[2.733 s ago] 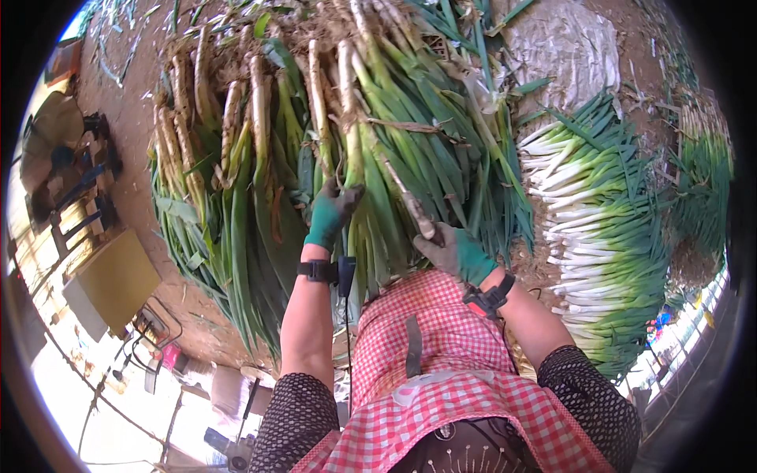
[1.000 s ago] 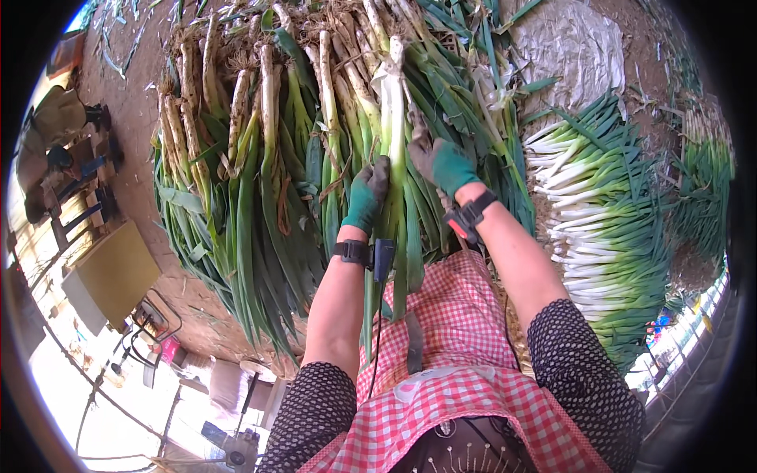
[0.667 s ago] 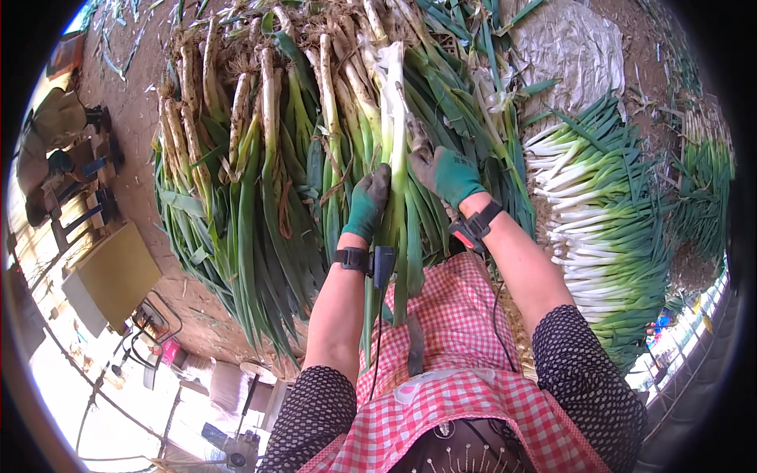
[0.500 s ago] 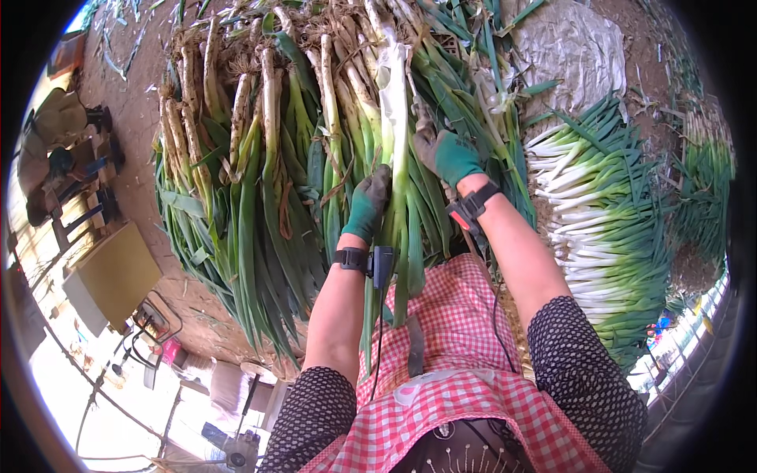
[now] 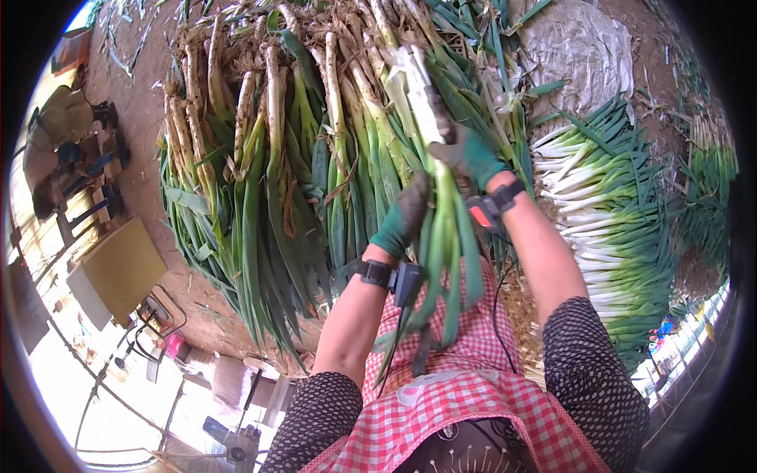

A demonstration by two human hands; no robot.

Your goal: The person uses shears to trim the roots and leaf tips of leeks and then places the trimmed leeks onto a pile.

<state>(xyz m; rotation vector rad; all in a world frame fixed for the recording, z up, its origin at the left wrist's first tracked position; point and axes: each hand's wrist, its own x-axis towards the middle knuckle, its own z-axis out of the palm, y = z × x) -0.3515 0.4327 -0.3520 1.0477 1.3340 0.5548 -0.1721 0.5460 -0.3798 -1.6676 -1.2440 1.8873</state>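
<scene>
Head view: massive heap of muddy leeks (image 5: 259, 185) ahead of and left of the left hand (image 5: 404, 214). Next biggest is a stack of clean, white-stemmed leeks (image 5: 603, 229) off to the right of the right hand (image 5: 470, 154). Red checked apron (image 5: 473, 406) sits below both, crumpled pale sheet (image 5: 579, 51) beyond the right one. Single leek (image 5: 424, 98) between the hands, leaves dangling apron-ward. Right hand's curled round it, thumb across the stem; left's half-curled against the leaves, too blurry to tell its grip.

2 gloved hands (image 5: 408, 211), 2 wrist straps (image 5: 377, 273), 1 checked apron (image 5: 465, 402), 1 held leek (image 5: 445, 188), 1 pale crumpled sheet (image 5: 582, 51).
</scene>
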